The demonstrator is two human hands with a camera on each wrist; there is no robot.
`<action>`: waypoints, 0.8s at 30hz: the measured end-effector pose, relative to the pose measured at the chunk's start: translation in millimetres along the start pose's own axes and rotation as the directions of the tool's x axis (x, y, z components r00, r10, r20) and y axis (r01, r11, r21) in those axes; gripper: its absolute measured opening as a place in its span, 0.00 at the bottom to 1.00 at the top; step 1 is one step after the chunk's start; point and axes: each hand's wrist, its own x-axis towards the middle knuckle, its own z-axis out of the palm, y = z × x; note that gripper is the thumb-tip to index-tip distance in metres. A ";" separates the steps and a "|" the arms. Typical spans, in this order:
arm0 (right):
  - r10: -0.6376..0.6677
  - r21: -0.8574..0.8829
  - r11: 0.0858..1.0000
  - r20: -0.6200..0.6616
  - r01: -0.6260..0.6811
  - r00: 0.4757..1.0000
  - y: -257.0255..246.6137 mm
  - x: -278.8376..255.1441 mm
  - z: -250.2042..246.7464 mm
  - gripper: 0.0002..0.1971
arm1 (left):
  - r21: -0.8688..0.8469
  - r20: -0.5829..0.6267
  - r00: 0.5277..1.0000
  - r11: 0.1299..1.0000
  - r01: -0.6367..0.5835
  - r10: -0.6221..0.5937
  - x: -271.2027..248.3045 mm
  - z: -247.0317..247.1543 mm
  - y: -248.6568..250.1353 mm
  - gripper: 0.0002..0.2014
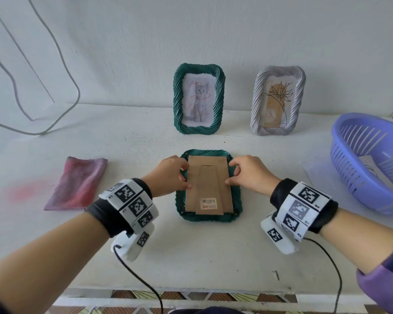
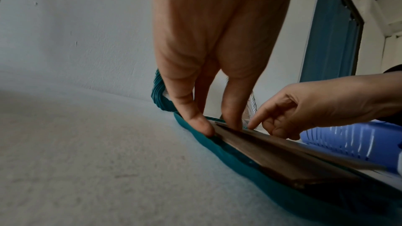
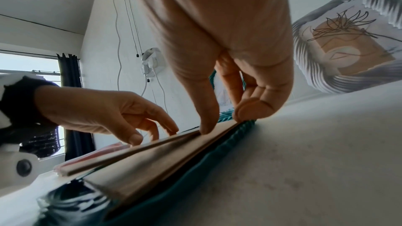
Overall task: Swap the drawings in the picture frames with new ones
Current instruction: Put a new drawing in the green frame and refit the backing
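A dark green picture frame lies face down at the middle of the table, its brown cardboard backing with a stand flap and a barcode sticker facing up. My left hand is at the backing's left edge, and its fairly straight fingertips press where the backing meets the rim. My right hand is at the right edge. Its thumb rests on the backing, and its curled fingers pinch that edge.
A green frame with a cat drawing and a grey frame with a plant drawing stand against the wall. A purple slotted basket sits at the right, a red-purple cloth at the left. A small screw lies near the front edge.
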 end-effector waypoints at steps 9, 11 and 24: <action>0.010 0.099 0.995 0.035 -0.014 0.999 4.6 3.6 5.6 0.18 | -0.017 0.024 1.000 1.000 -0.018 0.018 1.3 0.8 -0.6 0.25; 0.015 0.101 0.995 0.011 -0.016 1.000 6.2 5.8 5.1 0.19 | -0.021 0.034 0.999 1.000 -0.019 0.020 3.0 -1.7 0.2 0.26; 0.007 0.088 0.996 -0.059 -0.002 0.998 21.3 25.9 0.4 0.28 | -0.015 0.167 0.986 1.000 -0.007 0.010 21.2 -3.7 6.2 0.38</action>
